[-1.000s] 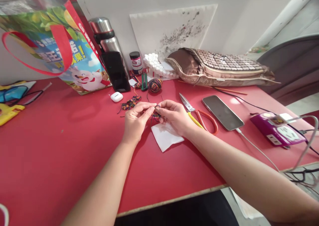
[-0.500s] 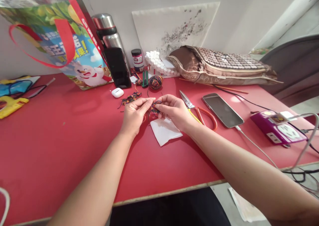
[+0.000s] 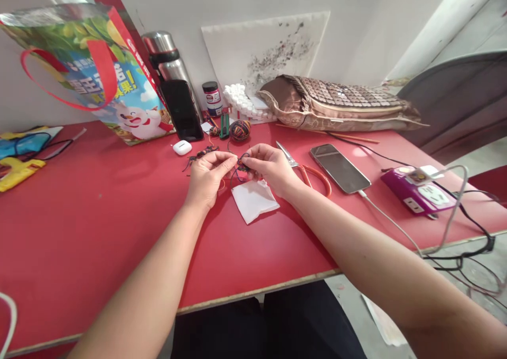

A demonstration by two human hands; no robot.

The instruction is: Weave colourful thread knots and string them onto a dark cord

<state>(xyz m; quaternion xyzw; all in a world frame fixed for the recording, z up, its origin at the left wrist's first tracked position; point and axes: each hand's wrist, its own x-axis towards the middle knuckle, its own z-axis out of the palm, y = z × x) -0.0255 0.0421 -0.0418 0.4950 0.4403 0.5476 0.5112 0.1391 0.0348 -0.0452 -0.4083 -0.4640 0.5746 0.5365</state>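
A small multicoloured cord piece (image 3: 241, 163) is being grasped by the 2 hands above a red table (image 3: 99, 232). At the left hand (image 3: 208, 177), the thumb and forefinger are being pressed together at the near edge of the piece; by the right hand (image 3: 273, 166), its other side is being gripped between thumb and fingers. Exactly which strand is being pinched is perhaps being hidden by the fingertips, so that cannot be told. Loose ends are being left hanging over a folded white sheet (image 3: 255, 199), just below the hands. A ball of cord (image 3: 240, 131) is being seen behind them, and a second knotted piece (image 3: 206, 151) is being partly covered by the left hand.

A loop could be being pulled out of shape if uneven tension is being applied by the 2 grips. The thin strands could be getting tangled, since several ends are being crowded into a narrow space. A trailing end could also be getting snagged on the scissors (image 3: 292, 161), which are being left with their blades just beside the right hand
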